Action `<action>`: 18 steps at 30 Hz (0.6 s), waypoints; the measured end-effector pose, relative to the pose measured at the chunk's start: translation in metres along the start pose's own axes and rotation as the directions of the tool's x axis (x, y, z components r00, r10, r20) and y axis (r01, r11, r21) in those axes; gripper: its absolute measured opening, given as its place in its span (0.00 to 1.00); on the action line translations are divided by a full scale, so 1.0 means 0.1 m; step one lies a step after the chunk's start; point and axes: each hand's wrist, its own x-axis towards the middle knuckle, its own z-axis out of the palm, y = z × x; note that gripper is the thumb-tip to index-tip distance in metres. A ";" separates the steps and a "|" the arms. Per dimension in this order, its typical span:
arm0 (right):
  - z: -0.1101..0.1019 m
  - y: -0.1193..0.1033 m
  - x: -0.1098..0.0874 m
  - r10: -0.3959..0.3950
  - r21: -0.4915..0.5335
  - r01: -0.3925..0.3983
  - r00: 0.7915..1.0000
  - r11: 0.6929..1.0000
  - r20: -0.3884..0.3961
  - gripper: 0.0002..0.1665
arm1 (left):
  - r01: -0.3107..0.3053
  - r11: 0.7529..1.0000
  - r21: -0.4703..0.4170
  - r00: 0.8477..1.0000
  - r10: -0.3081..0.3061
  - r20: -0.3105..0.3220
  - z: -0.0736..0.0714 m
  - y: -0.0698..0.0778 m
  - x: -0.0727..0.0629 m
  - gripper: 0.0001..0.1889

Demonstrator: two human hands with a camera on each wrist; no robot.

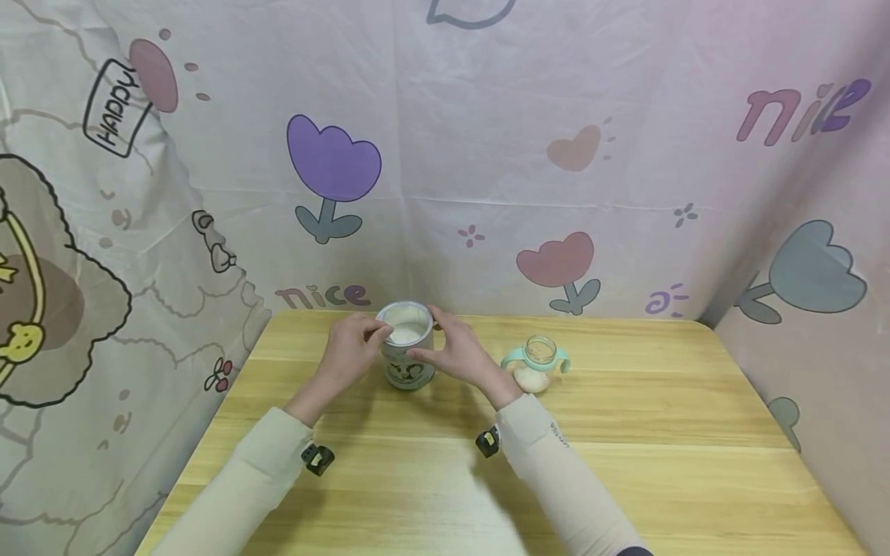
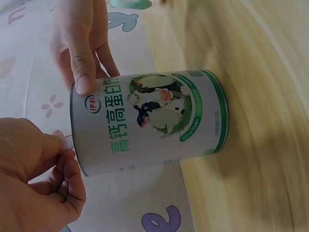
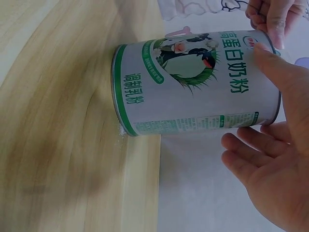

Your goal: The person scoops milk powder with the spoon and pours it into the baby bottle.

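Note:
An uncovered milk powder tin point(image 1: 406, 369), white with green lettering and a cow picture, stands upright on the wooden table. Pale powder or lining shows inside its mouth. My right hand point(image 3: 285, 159) grips the tin near its top, thumb on the front and fingers round the far side. At the left of the rim, my left hand point(image 2: 41, 174) pinches a thin pale piece between thumb and curled fingers; I cannot tell what it is. Right of the right forearm stands a baby bottle point(image 1: 532, 378) with mint-green handles, capless, with pale contents at the bottom.
The wooden table point(image 1: 660, 432) stretches out on both sides and toward me. Behind it hangs a printed cloth point(image 1: 459, 154), close to the table's back edge. A little white powder point(image 3: 121, 133) lies at the tin's base.

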 end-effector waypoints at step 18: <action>0.01 0.04 0.00 -0.018 0.034 0.018 1.000 0.999 0.002 0.57 | 0.053 0.997 -0.052 0.997 -0.050 0.055 -0.02 0.02 0.02 0.10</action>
